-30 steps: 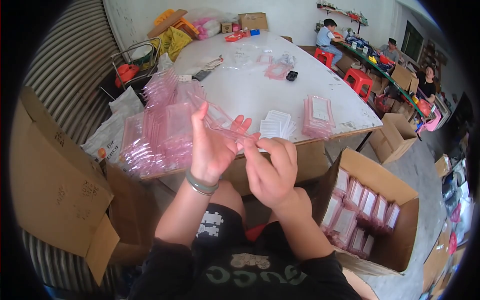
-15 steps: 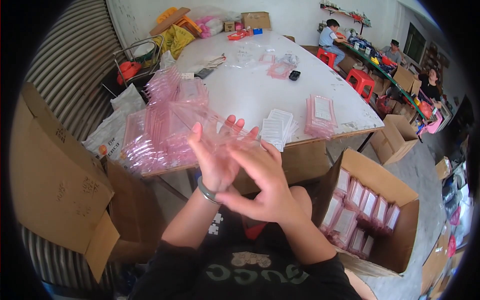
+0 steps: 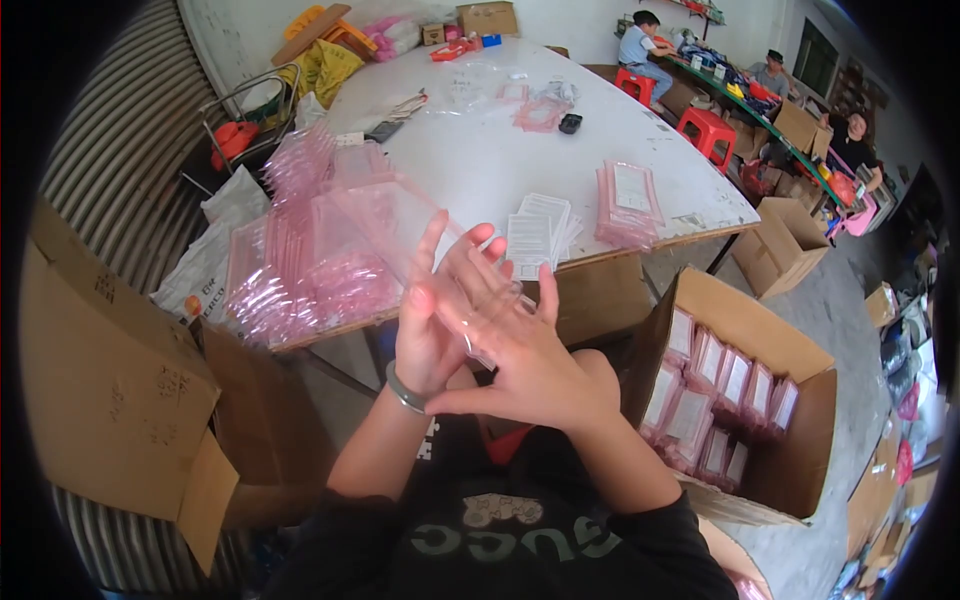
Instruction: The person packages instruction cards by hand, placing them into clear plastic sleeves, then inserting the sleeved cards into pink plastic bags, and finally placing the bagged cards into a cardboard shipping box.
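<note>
A clear plastic bag (image 3: pixel 397 222) with a pinkish tint slants up to the left from between my hands, over the near table edge. My left hand (image 3: pixel 428 335), with a bangle at the wrist, holds this bag from beneath. Across it lies my right hand (image 3: pixel 520 350), fingers stretched out and palm down on the plastic. The lower end of the bag is partly hidden under the right fingers. Left of the hands are heaped pink-edged plastic bags (image 3: pixel 290 255). Printed white cards (image 3: pixel 532 238) lie just beyond the right fingers, and a stack of filled bags (image 3: pixel 630 200) sits farther right.
An open carton (image 3: pixel 765 335) holding packed bags stands at my right. Another carton (image 3: pixel 115 350) is on my left. On the white table (image 3: pixel 450 150) lie a black object (image 3: pixel 570 124) and loose plastic. Several people sit at a green-edged bench (image 3: pixel 770 130) near a red stool (image 3: pixel 707 135).
The view has shifted slightly. My right hand has slid down and flattened over the bag, its fingers more spread. The bag extends farther up and left beyond my left fingers.
</note>
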Motion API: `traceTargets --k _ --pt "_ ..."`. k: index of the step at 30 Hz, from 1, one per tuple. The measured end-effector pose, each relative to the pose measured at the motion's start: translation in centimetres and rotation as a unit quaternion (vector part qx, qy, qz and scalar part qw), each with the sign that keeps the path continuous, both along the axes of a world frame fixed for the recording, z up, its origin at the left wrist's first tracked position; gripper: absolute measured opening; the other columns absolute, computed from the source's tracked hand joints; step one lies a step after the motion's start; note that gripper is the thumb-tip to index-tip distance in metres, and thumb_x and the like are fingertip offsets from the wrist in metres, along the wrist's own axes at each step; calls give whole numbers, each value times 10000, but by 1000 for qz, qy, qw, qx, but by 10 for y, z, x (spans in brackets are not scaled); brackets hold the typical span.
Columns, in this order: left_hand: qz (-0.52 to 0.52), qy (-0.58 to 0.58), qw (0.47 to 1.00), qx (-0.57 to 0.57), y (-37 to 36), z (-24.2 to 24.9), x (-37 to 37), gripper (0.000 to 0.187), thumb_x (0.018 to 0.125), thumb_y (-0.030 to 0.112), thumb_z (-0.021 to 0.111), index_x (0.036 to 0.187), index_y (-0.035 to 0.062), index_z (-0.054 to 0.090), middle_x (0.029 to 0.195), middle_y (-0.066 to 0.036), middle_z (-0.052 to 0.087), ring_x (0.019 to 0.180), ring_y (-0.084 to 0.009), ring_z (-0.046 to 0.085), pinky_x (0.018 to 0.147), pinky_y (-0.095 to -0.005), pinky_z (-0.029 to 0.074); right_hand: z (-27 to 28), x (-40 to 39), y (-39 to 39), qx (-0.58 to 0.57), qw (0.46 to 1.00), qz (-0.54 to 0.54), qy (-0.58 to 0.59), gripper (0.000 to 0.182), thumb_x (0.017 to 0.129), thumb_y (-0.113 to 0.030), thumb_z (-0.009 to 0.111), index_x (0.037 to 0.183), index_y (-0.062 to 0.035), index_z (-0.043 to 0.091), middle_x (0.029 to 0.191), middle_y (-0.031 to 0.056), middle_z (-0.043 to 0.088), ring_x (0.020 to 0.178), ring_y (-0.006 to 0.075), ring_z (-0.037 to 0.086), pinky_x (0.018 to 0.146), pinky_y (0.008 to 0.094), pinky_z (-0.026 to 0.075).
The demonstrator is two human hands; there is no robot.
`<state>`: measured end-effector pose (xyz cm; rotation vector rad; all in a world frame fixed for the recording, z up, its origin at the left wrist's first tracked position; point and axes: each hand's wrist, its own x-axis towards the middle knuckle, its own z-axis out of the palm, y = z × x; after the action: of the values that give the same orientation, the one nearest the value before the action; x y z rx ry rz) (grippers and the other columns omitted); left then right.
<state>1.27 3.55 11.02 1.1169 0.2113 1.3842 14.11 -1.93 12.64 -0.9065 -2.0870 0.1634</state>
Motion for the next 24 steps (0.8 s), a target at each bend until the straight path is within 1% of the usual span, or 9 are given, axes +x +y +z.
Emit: traceTargets --k 5,6,8,10,12,13,15,21,24 --pt "-19 -59 979 -194 -3 -23 -10 750 937 594 532 1442 66 366 1333 -158 498 1248 -265 508 1077 -492 421 -16 5 9 -78 995 59 4 979 692 -560 817 1472 -97 448 1465 166 493 1383 316 432 1144 563 147" --pt "-49 -85 966 -239 0 -27 -16 713 941 603 512 1401 66 422 1292 -146 536 1228 -259 526 1070 -496 422 -18 11 8 -88 992 86 5 864 715 -498 825 1409 -79 529 1380 181 569 1303 310 520 1121 523 260" --pt "-102 -149 938 -296 3 -38 -18 676 944 624 481 1328 69 504 1214 -125 596 1183 -257 563 1058 -504 422 -65 37 31 -118 956 237 127 737 738 -437 829 1330 -65 597 1342 179 595 1269 319 542 1086 529 317" --pt "-148 -218 910 -321 -10 -52 -18 668 939 649 458 1263 73 558 1139 -109 643 1131 -264 599 1051 -514 417 -61 66 48 -228 913 210 264 574 764 -339 822 1235 -53 662 1266 178 637 1196 330 589 1034 518 392" --pt "-189 -248 887 -340 -27 -63 -17 758 927 672 457 1325 28 504 1238 -166 612 1164 -293 586 1068 -525 401 -53 81 78 -132 972 -19 192 422 775 -237 804 1137 -46 699 1113 168 692 1072 340 655 979 488 460" --pt "-213 -262 875 -347 -32 -66 -15 806 921 683 456 1357 5 477 1287 -194 596 1180 -308 580 1077 -530 392 -73 83 104 71 988 -138 23 370 772 -201 795 1095 -44 706 1018 158 718 1005 343 685 958 472 482" --pt "-238 -262 859 -370 -37 -60 -8 835 909 699 460 1354 -7 477 1297 -212 588 1194 -317 574 1091 -541 376 -115 84 137 150 967 -178 -99 247 780 -242 764 893 -28 717 896 155 720 891 341 695 892 483 499" --pt "-259 -277 839 -391 -29 -72 -10 897 882 729 474 1356 -32 465 1325 -241 566 1233 -343 548 1110 -572 350 -101 81 169 -128 953 -137 -238 112 773 -141 646 779 -65 728 796 157 710 789 324 703 769 458 527" --pt "-278 -285 831 -388 -29 -75 -3 886 889 722 469 1356 -31 468 1289 -230 582 1234 -354 542 1106 -575 356 -100 78 172 2 959 -189 -213 57 721 -105 630 711 -70 674 725 148 682 704 305 680 658 420 499"
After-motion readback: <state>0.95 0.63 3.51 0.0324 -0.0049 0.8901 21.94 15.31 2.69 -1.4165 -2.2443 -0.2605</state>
